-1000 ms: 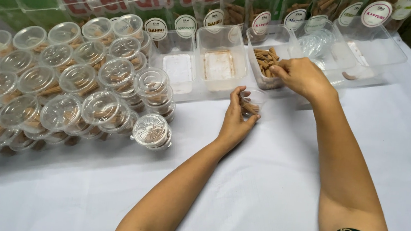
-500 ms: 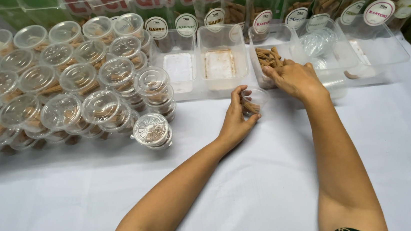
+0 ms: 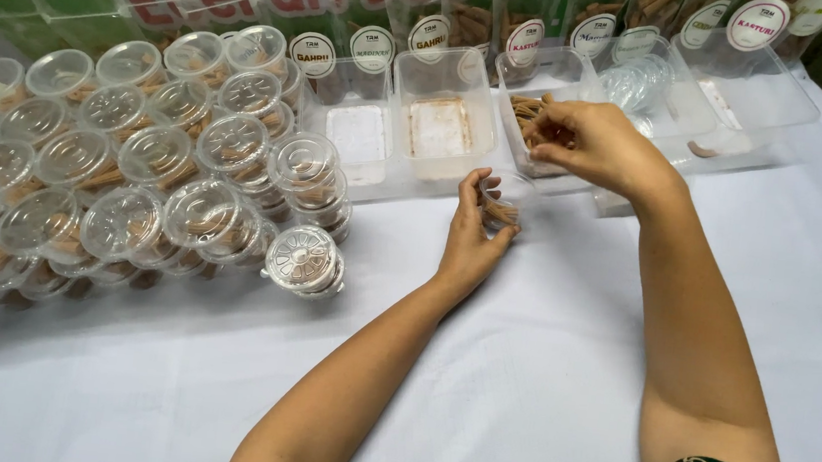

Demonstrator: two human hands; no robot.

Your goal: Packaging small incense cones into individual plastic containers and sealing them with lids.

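Small cup (image 3: 504, 202): clear, lidless plastic, standing on the white tablecloth (image 3: 538, 374) just in front of the row of clear trays, partly filled with brown sticks.
Left hand (image 3: 471, 237): curled round the small cup's left side, thumb and fingers pressed to its wall, wrist resting on the cloth behind the cup.
Right hand (image 3: 595, 143): raised above and behind the small cup, over the stick tray (image 3: 542, 123); fingertips pinched on a few brown sticks (image 3: 533, 132), wrist bent, forearm running back to the right.
Handling, cup: light, thin-walled, likely to flex or tip; best steadied low on the wall with little pressure.
Handling, sticks: light, stiff, probably brittle; best taken mid-length.
Lidded cups (image 3: 136, 164): stacked well to the left of the small cup.
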